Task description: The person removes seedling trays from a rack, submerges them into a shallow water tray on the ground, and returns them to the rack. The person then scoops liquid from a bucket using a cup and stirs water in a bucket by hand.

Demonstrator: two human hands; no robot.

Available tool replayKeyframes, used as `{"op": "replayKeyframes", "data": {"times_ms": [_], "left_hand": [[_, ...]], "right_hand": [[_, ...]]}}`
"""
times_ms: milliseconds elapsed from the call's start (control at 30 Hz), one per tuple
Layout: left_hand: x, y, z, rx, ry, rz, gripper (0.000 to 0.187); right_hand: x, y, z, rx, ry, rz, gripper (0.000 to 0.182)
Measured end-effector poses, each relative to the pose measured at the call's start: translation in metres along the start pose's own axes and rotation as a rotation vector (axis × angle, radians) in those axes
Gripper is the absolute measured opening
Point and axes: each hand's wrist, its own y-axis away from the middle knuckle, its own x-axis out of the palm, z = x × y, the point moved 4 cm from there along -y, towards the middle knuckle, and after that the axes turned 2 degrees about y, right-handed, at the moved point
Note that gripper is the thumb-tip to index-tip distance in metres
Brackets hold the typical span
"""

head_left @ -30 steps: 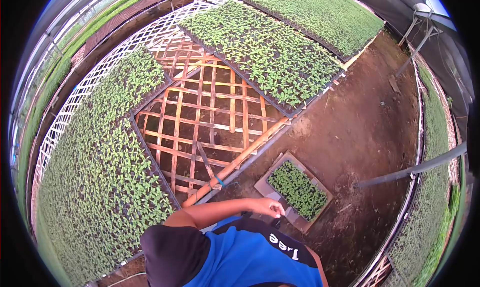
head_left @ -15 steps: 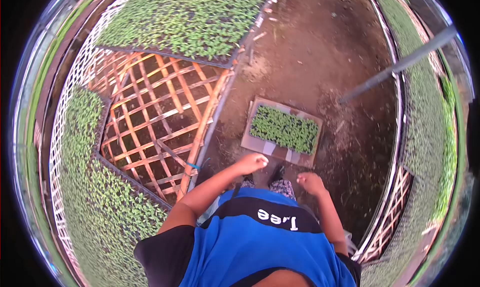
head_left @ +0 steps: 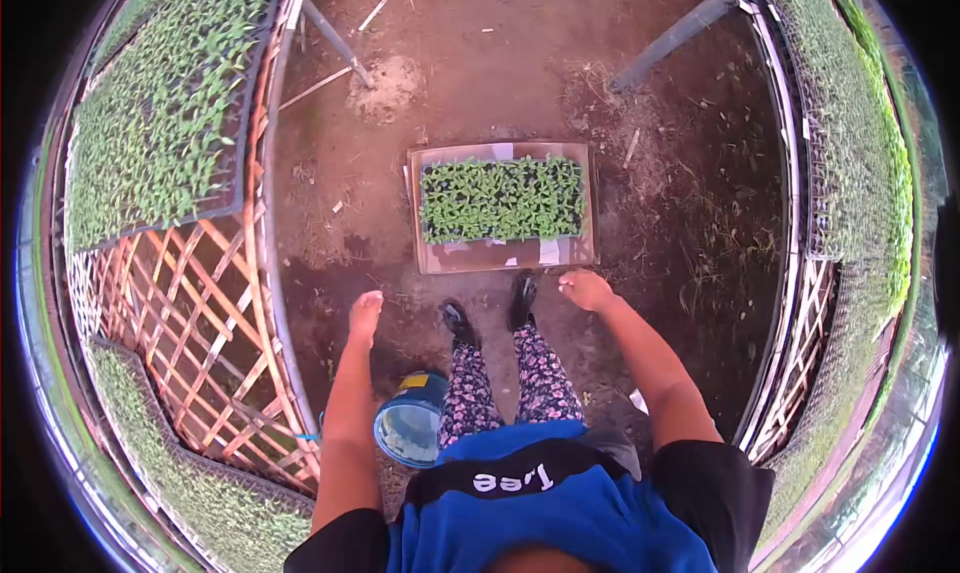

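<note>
A tray of green seedlings (head_left: 500, 201) lies in a shallow cardboard box (head_left: 500, 259) on the soil in front of my feet. My left hand (head_left: 366, 315) hangs in the air, left of and nearer than the box, holding nothing, its fingers loosely bent. Just off the near right corner of the box is my right hand (head_left: 586, 290). It is empty too, with half-curled fingers, and appears apart from the cardboard. My dark shoes (head_left: 522, 301) stand close to the near edge of the box.
A blue bucket (head_left: 408, 420) stands by my left leg. Left of me, a wooden lattice bench (head_left: 215, 318) carries seedling trays (head_left: 165, 123). Another bench with seedlings (head_left: 850, 163) runs along the right. Grey posts (head_left: 690, 33) rise from the soil ahead.
My view has turned left to right, so the box now sits squarely ahead. My hands have spread apart, the left one outward. The blue bucket has come into view.
</note>
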Motion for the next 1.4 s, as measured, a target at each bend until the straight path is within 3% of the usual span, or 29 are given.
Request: {"op": "replayKeyframes", "data": {"times_ms": [67, 267, 333, 400, 467, 533, 567, 633, 733, 800, 867, 933, 967, 1000, 1033, 1067, 1167, 1200, 1233, 1267, 1300, 1333, 1400], "left_hand": [[0.027, -0.084, 0.014, 0.072, -0.087, -0.11, 0.025], [0.11, -0.279, 0.074, -0.115, -0.033, -0.099, 0.034], [0.14, -0.345, 0.09, -0.164, -0.045, -0.128, 0.043], [0.171, -0.4, 0.098, -0.126, 0.032, -0.087, 0.052], [0.185, -0.441, 0.113, -0.126, 0.098, -0.09, 0.06], [0.199, -0.461, 0.114, -0.155, 0.132, -0.08, 0.067], [0.202, -0.476, 0.122, -0.159, 0.17, -0.105, 0.068], [0.212, -0.49, 0.13, -0.206, 0.288, 0.055, 0.063], [0.211, -0.491, 0.129, -0.188, 0.15, 0.016, 0.052], [0.21, -0.481, 0.109, -0.194, 0.083, 0.005, 0.039], [0.218, -0.474, 0.096, 0.065, -0.029, 0.104, 0.03], [0.228, -0.438, 0.053, 0.317, -0.669, -0.032, 0.034], [0.234, -0.412, 0.032, 0.279, -0.701, -0.032, 0.034], [0.24, -0.391, 0.022, 0.365, -0.667, -0.064, 0.032], [0.248, -0.381, 0.024, 0.437, -0.651, -0.13, 0.029], [0.246, -0.342, -0.003, 0.323, -0.561, -0.093, 0.026], [0.226, -0.248, -0.061, 0.347, -0.51, -0.059, 0.023], [0.2, -0.211, -0.088, 0.395, -0.478, -0.081, 0.023], [0.166, -0.175, -0.111, 0.38, -0.432, -0.069, 0.024], [0.129, -0.142, -0.135, 0.377, -0.39, -0.058, 0.025], [0.101, -0.119, -0.149, 0.403, -0.37, -0.117, 0.026], [0.072, -0.091, -0.166, 0.481, -0.36, -0.129, 0.027], [0.026, -0.032, -0.197, 0.466, -0.217, -0.096, 0.029]], "right_hand": [[0.026, -0.069, -0.082, 0.114, -0.041, 0.029, 0.03], [0.077, -0.227, -0.247, 0.517, -0.153, -0.193, 0.024], [0.085, -0.276, -0.279, 0.487, 0.023, -0.107, 0.031], [0.118, -0.332, -0.344, 0.586, -0.149, -0.331, 0.026], [0.147, -0.372, -0.393, 0.444, -0.323, -0.521, 0.026], [0.177, -0.404, -0.425, 0.551, -1.08, -0.455, 0.028], [0.175, -0.413, -0.416, 0.566, -1.095, -0.363, 0.029], [0.165, -0.416, -0.401, 0.568, -1.163, -0.261, 0.028], [0.159, -0.421, -0.399, 0.528, -1.158, -0.15, 0.015], [0.149, -0.417, -0.387, 0.623, -1.208, -0.224, 0.004], [0.129, -0.413, -0.364, 0.533, -0.851, -0.169, 0.009], [0.109, -0.406, -0.341, 0.276, -0.439, -0.308, 0.025], [0.111, -0.403, -0.333, 0.174, -0.5, -0.438, 0.023], [0.095, -0.387, -0.298, 0.039, -0.567, -0.478, 0.02], [0.095, -0.381, -0.297, 0.137, -0.547, -0.469, 0.018], [0.069, -0.35, -0.243, 0.109, -0.818, -0.416, 0.012], [0.013, -0.274, -0.194, 0.234, -0.775, -0.452, 0.005], [-0.01, -0.249, -0.202, 0.21, -0.874, -0.43, 0.01], [-0.056, -0.186, -0.166, 0.386, -1.046, -0.509, 0.017], [-0.09, -0.148, -0.178, 0.207, -1.052, -0.384, 0.018], [-0.129, -0.102, -0.179, 0.277, -0.927, -0.364, 0.026], [-0.161, -0.063, -0.188, 0.292, -0.981, -0.47, 0.013], [-0.207, -0.003, -0.186, 0.221, -1.023, -0.52, 0.012]]}}
